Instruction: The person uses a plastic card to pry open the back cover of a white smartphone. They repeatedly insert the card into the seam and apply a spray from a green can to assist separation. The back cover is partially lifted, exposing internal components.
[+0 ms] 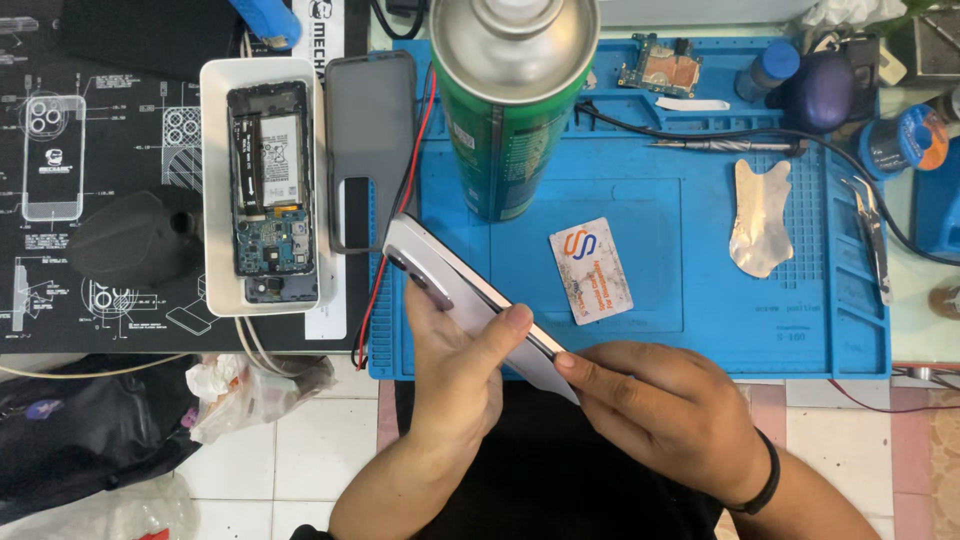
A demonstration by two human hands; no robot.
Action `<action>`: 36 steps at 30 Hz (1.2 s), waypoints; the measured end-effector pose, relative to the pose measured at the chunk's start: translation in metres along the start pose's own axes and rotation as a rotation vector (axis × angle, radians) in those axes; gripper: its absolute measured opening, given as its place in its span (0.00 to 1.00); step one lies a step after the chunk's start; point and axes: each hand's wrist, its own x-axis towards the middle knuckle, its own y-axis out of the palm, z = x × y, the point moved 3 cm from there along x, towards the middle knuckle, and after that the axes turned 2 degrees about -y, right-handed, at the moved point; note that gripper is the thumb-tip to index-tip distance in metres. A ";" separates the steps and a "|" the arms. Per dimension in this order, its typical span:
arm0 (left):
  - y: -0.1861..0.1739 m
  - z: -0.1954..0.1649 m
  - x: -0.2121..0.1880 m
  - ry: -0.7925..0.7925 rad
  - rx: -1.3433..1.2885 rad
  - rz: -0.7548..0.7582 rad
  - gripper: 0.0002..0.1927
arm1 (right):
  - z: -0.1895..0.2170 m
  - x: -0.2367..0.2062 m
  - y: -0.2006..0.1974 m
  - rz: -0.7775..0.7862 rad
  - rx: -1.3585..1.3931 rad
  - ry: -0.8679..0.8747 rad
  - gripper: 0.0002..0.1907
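Both hands grip the white phone back cover (455, 290), held tilted above the near edge of the blue work mat (700, 330): left hand (450, 375) cradles it from below, thumb on top; right hand (660, 405) pinches its lower end. Likely light, thin, somewhat flexible, glossy and slippery, crack-prone near the camera cutout; edges look safest. Green spray can (505, 110) stands behind; plastic card (590, 270) lies just beside.

A tall green spray can (510, 110) with a printed label stands at the blue mat's (700, 300) far edge. A white card (590, 271) with an orange-and-blue logo lies flat mid-mat. A white label strip (326, 170) runs beside the grey phone case (370, 150).
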 end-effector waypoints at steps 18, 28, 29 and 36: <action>0.003 0.003 0.003 -0.074 -0.030 0.050 0.34 | -0.001 0.001 0.006 -0.043 -0.034 -0.033 0.19; 0.001 0.005 0.002 -0.113 -0.025 0.030 0.32 | 0.000 0.007 0.006 -0.021 -0.024 -0.031 0.18; 0.001 0.005 0.002 -0.111 -0.020 0.026 0.32 | -0.001 0.007 0.006 -0.020 -0.020 -0.042 0.18; -0.005 0.010 0.004 -0.091 -0.005 0.017 0.33 | -0.008 0.004 0.011 -0.001 -0.003 -0.043 0.18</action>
